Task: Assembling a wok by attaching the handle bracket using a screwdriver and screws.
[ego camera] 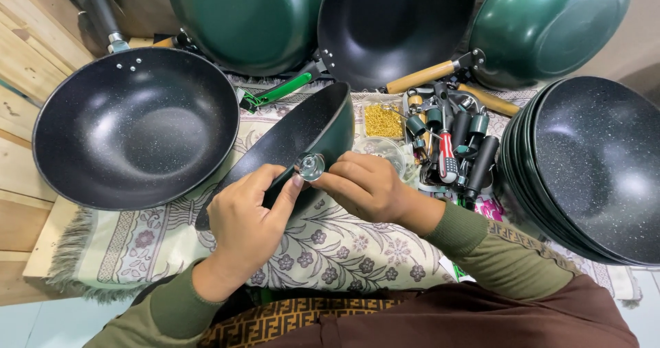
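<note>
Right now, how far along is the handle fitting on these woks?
Done: the black wok at left and three more behind already carry handles. In hand: both hands, left and right, work a small metal fitting at the rim of a tilted green wok. Left: a stack of woks at right shows no handles, and loose handles lie beside it.

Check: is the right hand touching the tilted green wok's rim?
Touching. In the head view the right hand has its fingers pressed on the rim of the tilted wok, beside the small metal fitting; no gap shows.
</note>
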